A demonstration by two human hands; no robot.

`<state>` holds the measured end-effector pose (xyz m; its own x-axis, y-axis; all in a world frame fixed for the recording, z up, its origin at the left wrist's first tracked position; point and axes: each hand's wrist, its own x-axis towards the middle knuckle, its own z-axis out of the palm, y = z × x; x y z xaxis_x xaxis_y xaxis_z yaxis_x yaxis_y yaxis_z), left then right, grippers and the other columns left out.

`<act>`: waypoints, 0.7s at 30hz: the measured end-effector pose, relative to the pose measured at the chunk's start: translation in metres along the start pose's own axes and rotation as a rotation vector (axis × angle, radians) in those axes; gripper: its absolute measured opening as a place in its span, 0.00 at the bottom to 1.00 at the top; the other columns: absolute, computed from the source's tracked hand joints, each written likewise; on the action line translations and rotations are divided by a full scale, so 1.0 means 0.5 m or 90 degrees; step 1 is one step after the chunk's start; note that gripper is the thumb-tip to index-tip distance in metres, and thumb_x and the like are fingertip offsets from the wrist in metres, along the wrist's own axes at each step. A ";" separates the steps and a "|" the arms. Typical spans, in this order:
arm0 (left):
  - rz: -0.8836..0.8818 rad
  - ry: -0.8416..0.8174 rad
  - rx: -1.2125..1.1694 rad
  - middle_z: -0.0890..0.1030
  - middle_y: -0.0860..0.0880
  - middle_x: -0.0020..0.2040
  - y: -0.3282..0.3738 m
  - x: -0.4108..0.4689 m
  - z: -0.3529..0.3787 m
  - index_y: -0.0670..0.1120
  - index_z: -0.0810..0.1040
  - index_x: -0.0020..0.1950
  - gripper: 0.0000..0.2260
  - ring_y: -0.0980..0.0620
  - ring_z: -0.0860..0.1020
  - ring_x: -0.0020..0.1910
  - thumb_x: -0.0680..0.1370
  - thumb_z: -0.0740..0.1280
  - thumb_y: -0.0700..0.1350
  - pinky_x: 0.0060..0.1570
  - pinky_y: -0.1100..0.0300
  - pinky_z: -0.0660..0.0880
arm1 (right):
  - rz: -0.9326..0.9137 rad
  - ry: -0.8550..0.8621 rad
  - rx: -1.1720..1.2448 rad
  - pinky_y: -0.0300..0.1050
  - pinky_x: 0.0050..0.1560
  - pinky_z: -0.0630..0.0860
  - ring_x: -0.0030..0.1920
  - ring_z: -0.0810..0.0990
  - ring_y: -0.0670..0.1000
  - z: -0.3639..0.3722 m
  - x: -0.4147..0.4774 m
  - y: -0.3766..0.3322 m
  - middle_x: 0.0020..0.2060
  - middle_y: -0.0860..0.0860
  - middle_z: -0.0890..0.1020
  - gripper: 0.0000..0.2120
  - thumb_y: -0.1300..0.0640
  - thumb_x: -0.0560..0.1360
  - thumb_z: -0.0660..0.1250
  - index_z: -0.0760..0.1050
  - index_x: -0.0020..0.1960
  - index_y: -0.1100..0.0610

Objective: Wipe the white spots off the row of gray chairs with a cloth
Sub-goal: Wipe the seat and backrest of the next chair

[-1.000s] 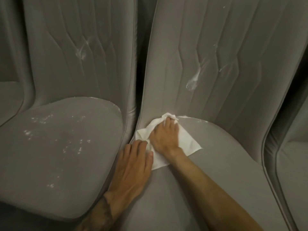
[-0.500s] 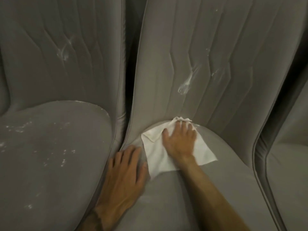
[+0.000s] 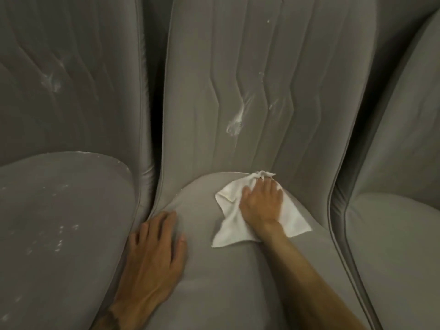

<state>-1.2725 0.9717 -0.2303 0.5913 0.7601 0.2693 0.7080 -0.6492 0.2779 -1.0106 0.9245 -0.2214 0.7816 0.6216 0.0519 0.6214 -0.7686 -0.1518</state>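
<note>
Three gray chairs of the row are in view, side by side. You're on the middle chair point(image 3: 226, 289). Its seat looks clean across the near and left parts, with no flecks I can make out there. Its backrest isn't done. A big white smear point(image 3: 234, 123) sits low on the center panel, above and a bit left of your cloth. There are small flecks point(image 3: 271, 106) to its right and a few more higher up the same seam.

The left chair point(image 3: 90, 186) looks untouched. White specks point(image 3: 59, 234) are scattered over the seat, a white line runs along the seat's far rim, and there's a swirled smear point(image 3: 51, 82) on the backrest. The right chair point(image 3: 392, 234) is only partly in frame. No spots show on the visible part; the rest is cut off, so I can't tell.

Your left hand point(image 3: 156, 253) lies flat on the left edge of the middle seat, fingers spread and relaxed, bracing and grasping nothing. Your right hand point(image 3: 262, 203) is flat too, palm and straight fingers pressing the white cloth point(image 3: 228, 229) down. It's at the far edge of the middle seat, right of center, fingertips at the crease where seat meets backrest. The cloth is spread, not bunched, with one corner poking up past the fingertips.

My call is early-to-mid. One seat is about done. Left to do: that crease, the middle backrest, the whole left chair, and whatever's out of frame.
</note>
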 end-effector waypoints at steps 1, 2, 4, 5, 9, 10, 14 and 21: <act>0.003 0.005 -0.004 0.79 0.43 0.66 0.000 0.000 -0.001 0.46 0.77 0.70 0.24 0.39 0.79 0.58 0.80 0.56 0.56 0.55 0.44 0.69 | -0.016 -0.022 0.019 0.56 0.81 0.53 0.81 0.59 0.60 0.010 -0.001 -0.058 0.81 0.61 0.61 0.29 0.46 0.86 0.49 0.56 0.82 0.62; 0.007 0.012 -0.006 0.79 0.43 0.66 -0.001 0.003 -0.001 0.46 0.77 0.69 0.24 0.39 0.79 0.58 0.79 0.57 0.55 0.55 0.44 0.70 | -0.052 -0.033 0.033 0.57 0.82 0.50 0.81 0.58 0.61 0.022 -0.002 -0.113 0.81 0.62 0.60 0.30 0.46 0.86 0.49 0.56 0.82 0.63; 0.009 0.014 -0.007 0.78 0.45 0.66 -0.001 0.002 0.004 0.47 0.76 0.69 0.23 0.41 0.78 0.58 0.79 0.56 0.56 0.54 0.45 0.71 | -0.121 -0.042 0.048 0.56 0.82 0.51 0.80 0.59 0.62 0.033 -0.006 -0.163 0.80 0.63 0.63 0.31 0.45 0.85 0.50 0.58 0.81 0.63; 0.011 0.014 -0.007 0.78 0.45 0.66 -0.003 0.001 0.005 0.47 0.76 0.69 0.23 0.41 0.78 0.58 0.79 0.56 0.56 0.54 0.45 0.71 | -0.151 -0.045 0.048 0.55 0.82 0.52 0.80 0.60 0.61 0.026 0.001 -0.152 0.80 0.62 0.63 0.31 0.44 0.85 0.50 0.58 0.81 0.62; 0.018 0.041 -0.005 0.79 0.43 0.66 -0.006 0.000 0.009 0.46 0.77 0.69 0.23 0.39 0.78 0.58 0.79 0.56 0.55 0.56 0.44 0.69 | -0.102 -0.003 0.001 0.52 0.81 0.57 0.80 0.63 0.56 0.007 0.015 0.014 0.80 0.55 0.64 0.27 0.46 0.86 0.49 0.60 0.81 0.56; 0.013 0.039 -0.010 0.79 0.43 0.66 -0.004 -0.001 0.009 0.45 0.77 0.69 0.23 0.39 0.78 0.59 0.80 0.56 0.55 0.57 0.43 0.69 | -0.061 0.008 -0.002 0.52 0.80 0.58 0.79 0.64 0.56 -0.002 0.011 0.046 0.80 0.54 0.66 0.27 0.46 0.86 0.50 0.61 0.81 0.56; 0.007 0.030 -0.015 0.79 0.42 0.66 0.002 0.001 0.003 0.45 0.78 0.68 0.24 0.39 0.78 0.59 0.79 0.56 0.55 0.56 0.43 0.70 | -0.009 0.010 0.026 0.54 0.80 0.56 0.79 0.62 0.60 0.016 0.012 -0.043 0.79 0.59 0.64 0.28 0.48 0.86 0.50 0.59 0.81 0.61; 0.019 0.043 -0.004 0.78 0.43 0.67 -0.006 -0.001 0.013 0.45 0.76 0.69 0.23 0.39 0.78 0.59 0.79 0.57 0.55 0.56 0.43 0.70 | -0.149 -0.009 0.030 0.50 0.80 0.56 0.78 0.65 0.56 0.013 0.021 -0.016 0.79 0.55 0.67 0.25 0.48 0.87 0.50 0.60 0.81 0.55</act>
<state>-1.2724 0.9737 -0.2371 0.5842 0.7374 0.3390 0.6882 -0.6715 0.2746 -1.0077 0.9379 -0.2260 0.6159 0.7840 0.0776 0.7819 -0.5961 -0.1828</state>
